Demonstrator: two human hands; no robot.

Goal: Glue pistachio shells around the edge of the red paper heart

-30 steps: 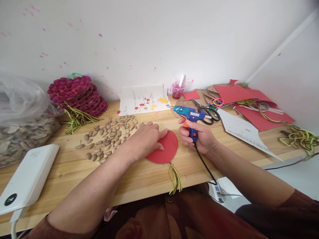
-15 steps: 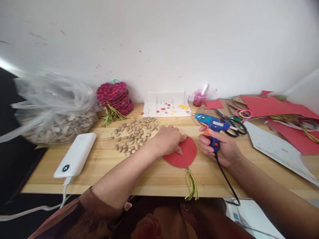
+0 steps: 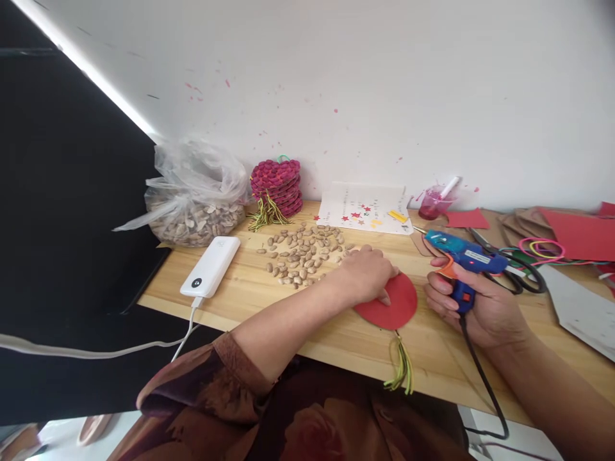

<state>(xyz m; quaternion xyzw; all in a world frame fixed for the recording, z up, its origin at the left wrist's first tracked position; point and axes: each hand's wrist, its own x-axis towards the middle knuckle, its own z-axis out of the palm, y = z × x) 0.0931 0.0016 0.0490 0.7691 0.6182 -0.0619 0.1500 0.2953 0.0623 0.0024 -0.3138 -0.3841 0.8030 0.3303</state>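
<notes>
My right hand (image 3: 490,314) is wrapped round the handle of a blue hot glue gun (image 3: 473,257), fingers at its orange trigger. The nozzle points left, toward the wall side, and a small red light glows on the body. My left hand (image 3: 368,275) grips the upper left of a round red paper disc (image 3: 398,304), thumb on its face; the other fingertips are partly hidden. A green and yellow tassel (image 3: 402,365) hangs from the disc over the table's front edge. Loose shells (image 3: 302,259), like pistachio shells, lie spread left of that hand.
A white power bank (image 3: 211,266) with a cable stands left, before a plastic bag (image 3: 196,218) of shells. Behind are magenta shell-covered pieces (image 3: 277,186), a paper sheet (image 3: 341,205) and a cup (image 3: 432,203). Scissors (image 3: 519,272) and red paper (image 3: 581,234) lie right.
The view has turned to the left, so everything sits farther right in the picture. Both hands keep their holds on the disc and the glue gun.
</notes>
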